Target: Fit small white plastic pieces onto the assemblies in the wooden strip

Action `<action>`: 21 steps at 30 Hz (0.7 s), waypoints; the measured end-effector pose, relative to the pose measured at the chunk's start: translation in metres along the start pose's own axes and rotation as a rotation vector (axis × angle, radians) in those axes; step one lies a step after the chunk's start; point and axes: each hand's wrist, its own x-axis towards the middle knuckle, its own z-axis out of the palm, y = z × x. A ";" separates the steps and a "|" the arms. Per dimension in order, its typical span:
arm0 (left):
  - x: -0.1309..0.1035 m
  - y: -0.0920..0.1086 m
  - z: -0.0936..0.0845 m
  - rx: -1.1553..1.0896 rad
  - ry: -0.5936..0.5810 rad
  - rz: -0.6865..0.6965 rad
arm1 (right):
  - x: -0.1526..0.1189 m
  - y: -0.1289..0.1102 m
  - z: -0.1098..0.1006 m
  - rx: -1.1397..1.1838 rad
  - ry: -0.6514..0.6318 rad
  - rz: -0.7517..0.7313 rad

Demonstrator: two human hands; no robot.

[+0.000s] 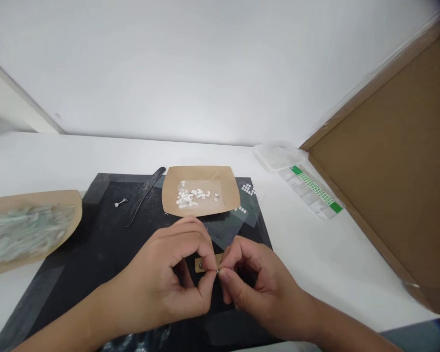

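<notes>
Piece (pixel 217 271), tiny and metallic, sits where your fingertips meet, over the black mat (pixel 106 244). You pinch it between thumb and forefinger of your left hand (pixel 179 274), and your right hand (pixel 258 283) pinches it from the other side; its exact shape is too small to tell. Just behind your fingertips is a tan card (pixel 197 268). Beyond your hands you have a tray (pixel 170 195) with white dots (pixel 185 200), a file (pixel 146 190) to its left.
</notes>
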 end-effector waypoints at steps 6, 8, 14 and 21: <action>0.000 0.001 -0.002 0.037 -0.025 -0.025 | 0.001 -0.001 0.002 -0.007 0.012 0.022; 0.000 0.001 -0.002 0.049 -0.029 -0.010 | 0.002 -0.002 0.002 -0.007 0.008 0.024; 0.000 0.002 -0.002 0.142 -0.050 0.034 | 0.002 -0.003 0.001 0.010 -0.016 0.033; 0.001 0.002 -0.001 0.227 -0.027 0.127 | 0.001 -0.001 0.001 -0.002 -0.012 0.021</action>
